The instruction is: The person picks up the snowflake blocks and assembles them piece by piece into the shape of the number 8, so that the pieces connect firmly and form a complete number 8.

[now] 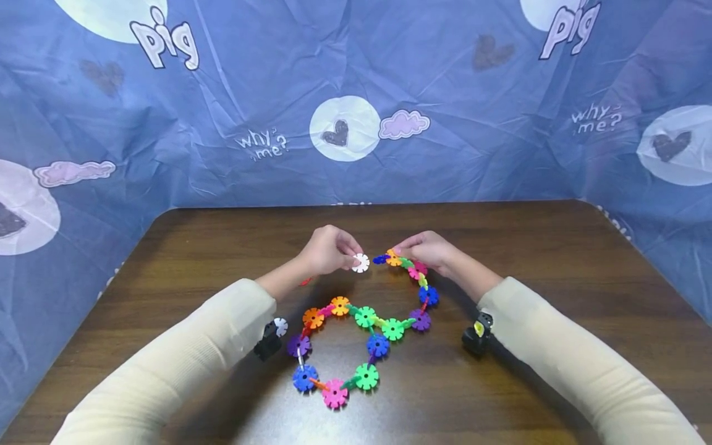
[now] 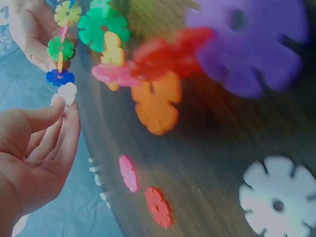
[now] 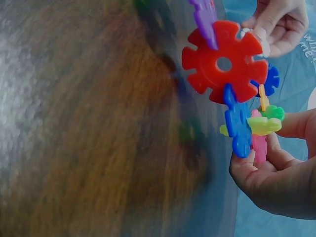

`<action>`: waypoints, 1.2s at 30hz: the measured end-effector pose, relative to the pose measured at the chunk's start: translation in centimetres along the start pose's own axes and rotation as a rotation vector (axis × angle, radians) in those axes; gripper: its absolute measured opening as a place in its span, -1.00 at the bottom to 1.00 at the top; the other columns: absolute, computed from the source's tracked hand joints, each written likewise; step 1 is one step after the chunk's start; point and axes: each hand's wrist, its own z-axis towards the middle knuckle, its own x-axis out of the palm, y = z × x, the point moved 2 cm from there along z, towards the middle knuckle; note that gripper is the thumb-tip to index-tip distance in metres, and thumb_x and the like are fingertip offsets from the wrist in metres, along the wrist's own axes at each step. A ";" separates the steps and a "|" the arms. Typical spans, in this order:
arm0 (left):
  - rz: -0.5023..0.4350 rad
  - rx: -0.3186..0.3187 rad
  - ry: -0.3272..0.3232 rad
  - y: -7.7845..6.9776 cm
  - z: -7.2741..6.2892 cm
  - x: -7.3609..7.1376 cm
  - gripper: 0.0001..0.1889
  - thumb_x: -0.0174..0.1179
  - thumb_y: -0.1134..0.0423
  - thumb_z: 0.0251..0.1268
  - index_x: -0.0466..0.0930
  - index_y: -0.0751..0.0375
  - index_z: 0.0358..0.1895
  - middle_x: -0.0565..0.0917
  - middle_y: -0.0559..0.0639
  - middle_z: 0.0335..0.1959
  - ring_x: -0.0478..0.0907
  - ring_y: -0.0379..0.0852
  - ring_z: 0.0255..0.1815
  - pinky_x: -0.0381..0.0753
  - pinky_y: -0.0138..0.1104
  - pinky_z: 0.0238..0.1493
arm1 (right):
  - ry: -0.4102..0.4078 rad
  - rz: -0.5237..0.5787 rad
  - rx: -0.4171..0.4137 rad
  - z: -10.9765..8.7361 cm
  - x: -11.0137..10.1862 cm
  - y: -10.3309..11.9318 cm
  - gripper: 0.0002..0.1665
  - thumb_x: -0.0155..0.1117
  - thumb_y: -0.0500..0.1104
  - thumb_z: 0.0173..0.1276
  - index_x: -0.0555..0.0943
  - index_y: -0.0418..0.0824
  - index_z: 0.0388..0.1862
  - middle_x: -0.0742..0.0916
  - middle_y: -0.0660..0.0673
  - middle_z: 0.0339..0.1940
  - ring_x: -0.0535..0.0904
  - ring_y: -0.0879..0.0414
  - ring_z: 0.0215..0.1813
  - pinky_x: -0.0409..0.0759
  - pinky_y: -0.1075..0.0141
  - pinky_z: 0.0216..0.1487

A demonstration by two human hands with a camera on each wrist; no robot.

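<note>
Between thumb and fingertips, my left hand (image 1: 332, 250) pinches a white notched snowflake disc (image 1: 361, 263). Facing it, my right hand (image 1: 431, 250) grips the raised end of a chain of interlocked snowflake discs near an orange disc (image 1: 394, 258). A blue disc (image 1: 381, 259) forms the tip of that end, close beside the white one. From the right hand the chain drops past another blue disc (image 1: 429, 295) and a purple disc (image 1: 421, 319), then joins a ring of colourful discs. A pink disc (image 1: 335, 394) marks the ring's near side.
Loose on the brown wooden table (image 1: 500, 395) lie a white disc (image 2: 277, 197), a red disc (image 2: 159, 206) and a pink disc (image 2: 128, 173), left of the chain. A blue printed cloth (image 1: 289, 74) hangs behind the table. Both wrists carry small black cameras.
</note>
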 end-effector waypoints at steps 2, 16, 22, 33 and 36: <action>-0.070 -0.035 0.018 -0.1 0.2 0.1 -0.86 0.38 0.42 0.07 0.70 0.40 -0.28 0.77 0.22 -0.38 0.72 -0.11 -0.47 0.75 -0.31 -0.31 | -0.016 -0.006 -0.008 0.0 0.1 0.2 -0.56 0.14 -0.11 0.43 0.55 -0.34 0.17 0.56 -0.28 0.28 0.46 -0.05 0.29 0.40 0.08 0.39; -0.368 -0.305 -0.013 -0.3 0.6 1.5 -0.82 0.29 0.49 0.14 0.67 0.52 -0.18 0.76 0.19 -0.41 0.59 -0.27 -0.58 0.74 -0.24 -0.14 | -0.189 -0.074 -0.079 -0.2 0.8 0.7 -0.68 0.28 -0.14 0.32 0.69 -0.34 -0.05 0.72 -0.27 0.03 0.56 0.11 -0.11 0.50 0.46 -0.19; -0.364 -0.358 0.005 0.0 0.6 2.2 -0.83 0.31 0.50 0.11 0.68 0.52 -0.21 0.70 0.04 -0.55 0.52 -0.27 -0.64 0.74 -0.37 -0.33 | -0.208 -0.097 -0.072 -0.3 1.5 0.5 -0.71 0.33 -0.16 0.28 0.71 -0.35 -0.13 0.75 -0.28 -0.05 0.55 0.16 -0.25 0.47 0.49 -0.35; -0.437 -0.364 0.023 0.0 0.3 1.7 -0.79 0.30 0.44 0.16 0.66 0.50 -0.15 0.75 0.15 -0.36 0.61 -0.25 -0.54 0.70 -0.18 -0.05 | -0.151 -0.038 -0.041 -0.6 1.0 0.3 -0.64 0.30 -0.14 0.31 0.66 -0.35 -0.01 0.71 -0.25 0.02 0.53 0.12 -0.15 0.51 0.38 -0.14; -0.492 -0.371 0.029 0.1 0.3 1.5 -0.77 0.27 0.49 0.17 0.62 0.54 -0.11 0.72 0.11 -0.45 0.63 -0.24 -0.56 0.68 -0.15 -0.03 | -0.119 -0.027 -0.021 -0.8 0.6 0.4 -0.62 0.26 -0.12 0.34 0.64 -0.33 0.04 0.68 -0.26 0.10 0.53 0.07 -0.03 0.51 0.29 0.03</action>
